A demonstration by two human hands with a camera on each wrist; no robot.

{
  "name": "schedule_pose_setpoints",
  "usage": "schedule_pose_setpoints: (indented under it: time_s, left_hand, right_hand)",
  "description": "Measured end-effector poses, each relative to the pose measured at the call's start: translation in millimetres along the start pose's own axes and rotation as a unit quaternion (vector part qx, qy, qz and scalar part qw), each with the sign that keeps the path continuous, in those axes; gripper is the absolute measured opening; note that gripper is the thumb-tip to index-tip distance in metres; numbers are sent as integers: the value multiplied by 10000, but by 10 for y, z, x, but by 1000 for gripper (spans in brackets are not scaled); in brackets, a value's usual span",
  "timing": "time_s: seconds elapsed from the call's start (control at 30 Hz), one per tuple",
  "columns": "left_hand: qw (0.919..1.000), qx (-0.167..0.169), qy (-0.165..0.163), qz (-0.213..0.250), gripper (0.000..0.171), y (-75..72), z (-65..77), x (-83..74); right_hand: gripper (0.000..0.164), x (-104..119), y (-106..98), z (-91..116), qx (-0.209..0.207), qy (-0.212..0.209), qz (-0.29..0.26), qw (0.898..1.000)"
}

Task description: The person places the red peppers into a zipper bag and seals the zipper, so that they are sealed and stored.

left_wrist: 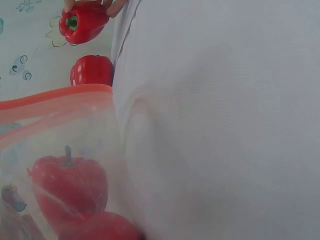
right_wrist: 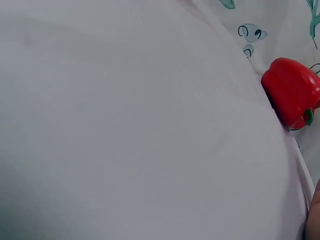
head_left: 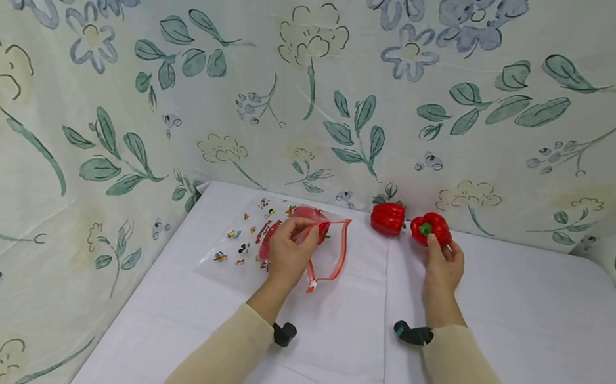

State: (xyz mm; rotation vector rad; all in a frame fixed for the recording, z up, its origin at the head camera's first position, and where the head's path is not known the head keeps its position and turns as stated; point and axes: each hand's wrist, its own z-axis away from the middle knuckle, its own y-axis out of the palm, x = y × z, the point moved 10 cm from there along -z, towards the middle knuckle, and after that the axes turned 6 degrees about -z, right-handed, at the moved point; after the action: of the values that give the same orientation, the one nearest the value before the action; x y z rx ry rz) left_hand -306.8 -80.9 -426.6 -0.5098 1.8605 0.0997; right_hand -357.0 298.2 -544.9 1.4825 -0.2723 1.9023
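My left hand (head_left: pixel 288 252) pinches the red-edged mouth of a clear zip bag (head_left: pixel 232 260) with printed cartoon figures. The bag lies on the left side of the table with its mouth spread toward the right. Inside it, red bell peppers (left_wrist: pixel 70 185) show through the plastic in the left wrist view. In my right hand (head_left: pixel 442 272) is another red bell pepper (head_left: pixel 430 229), its green stem facing me, held by the fingers at the table's far edge. Just left of it a further red bell pepper (head_left: pixel 387 218) rests on the table, also seen at the right wrist view's right side.
A white cloth with a long crease covers the table (head_left: pixel 329 368). Floral fabric (head_left: pixel 300 85) hangs behind the far edge and along the sides. A dark wrist camera (head_left: pixel 412 333) sits on the right wrist, another (head_left: pixel 284 334) on the left.
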Motion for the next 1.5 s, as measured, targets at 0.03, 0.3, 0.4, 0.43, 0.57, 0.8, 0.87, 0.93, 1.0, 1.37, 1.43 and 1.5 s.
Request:
schedule_pose_setpoints:
  time_s: [0.03, 0.3, 0.4, 0.43, 0.57, 0.8, 0.87, 0.93, 1.0, 1.37, 1.43, 1.5]
  left_hand:
    - [10000, -1, -11, 9, 10, 2, 1, 4]
    - [9999, -5, -39, 141, 10, 1, -8, 23]
    - [9999, 13, -67, 159, 10, 0, -7, 23]
    - [9998, 27, -81, 165, 10, 0, -5, 23]
    - [9998, 28, -49, 167, 11, -5, -5, 10]
    - [9999, 41, -79, 125, 11, -1, 1, 8]
    - [9998, 56, -99, 142, 11, 5, 3, 14]
    - [9998, 59, -109, 156, 11, 8, 3, 18]
    - [9998, 63, -116, 167, 11, 10, 5, 19]
    - [9997, 81, -82, 220, 11, 16, 5, 30]
    - [9997, 100, -126, 208, 11, 22, 8, 42]
    - [9997, 116, -148, 185, 12, 22, 12, 42]
  right_hand:
    - [76, -1, -17, 21, 12, 9, -69, 10000]
    - [63, -9, -73, 273, 422, 69, -1128, 9927]
    - [60, -3, -80, 349, 505, 57, -1297, 9903]
    - [60, -2, -82, 370, 519, 68, -1341, 9896]
    - [61, 15, -54, 451, 645, 100, -1518, 9863]
    - [58, 51, 43, 631, 919, 66, -1468, 9849]
    - [57, 43, 78, 678, 1033, 105, -1394, 9848]
    - [57, 29, 118, 725, 1159, 161, -1343, 9840]
    - [58, 10, 159, 779, 1268, 255, -1325, 9827]
    - [61, -135, 389, 985, 1687, 298, -1016, 9800]
    - [62, -171, 432, 1015, 1742, 317, -924, 9799]
    - [63, -215, 474, 1045, 1798, 344, -792, 9799]
